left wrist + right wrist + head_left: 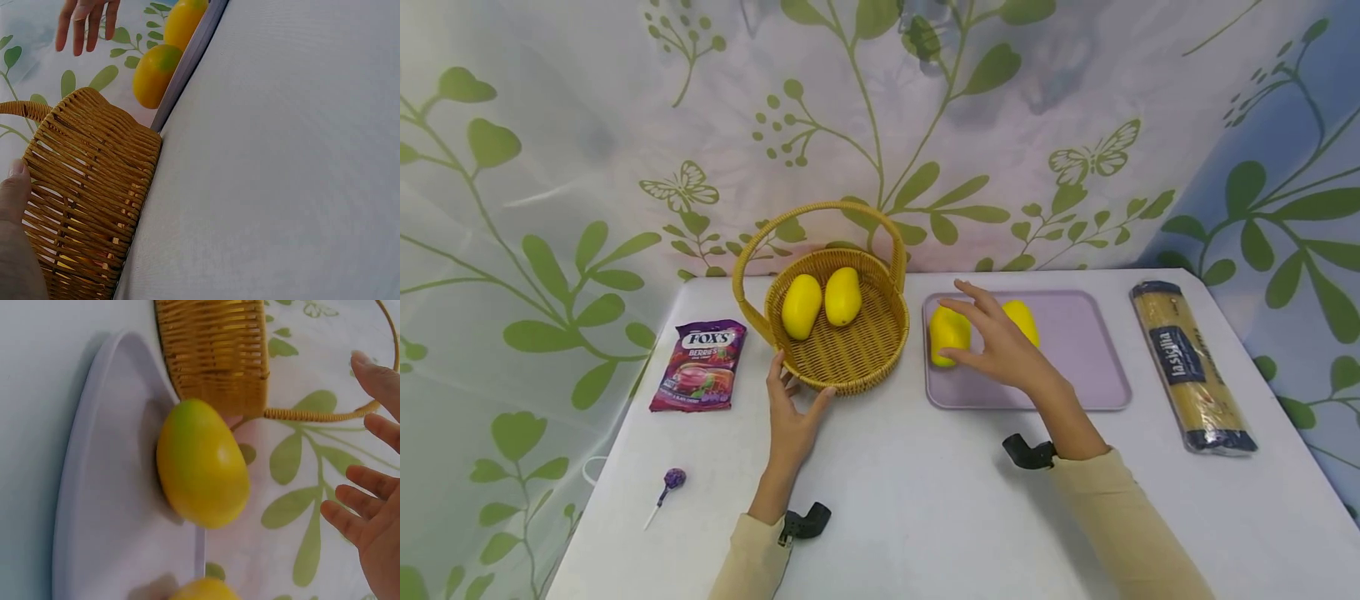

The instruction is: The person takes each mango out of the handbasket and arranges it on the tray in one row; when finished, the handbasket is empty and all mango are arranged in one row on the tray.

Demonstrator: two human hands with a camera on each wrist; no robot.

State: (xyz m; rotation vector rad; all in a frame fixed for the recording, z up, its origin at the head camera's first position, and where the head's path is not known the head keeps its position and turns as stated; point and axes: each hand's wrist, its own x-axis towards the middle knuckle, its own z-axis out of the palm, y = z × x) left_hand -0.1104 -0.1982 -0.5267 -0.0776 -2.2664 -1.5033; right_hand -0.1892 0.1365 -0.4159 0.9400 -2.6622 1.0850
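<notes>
A wicker basket (850, 362) with a tall hoop handle holds two yellow mangoes, one mango (802, 307) left of the other mango (843, 297). My left hand (792, 425) touches the basket's front left side, thumb and fingers spread; its thumb (14, 194) lies against the weave in the left wrist view. On a lilac tray (1082, 350) lie two more mangoes. With fingers spread, my right hand (1000, 346) hovers over the left tray mango (950, 336), apart from it in the right wrist view. The hand partly hides the other tray mango (1021, 321).
Left of the basket lies a purple candy bag (700, 367), with a wrapped lollipop (672, 483) nearer the front. A pack of spaghetti (1191, 367) lies right of the tray. Behind the white table (910, 500) hangs a leaf-patterned curtain (925, 142).
</notes>
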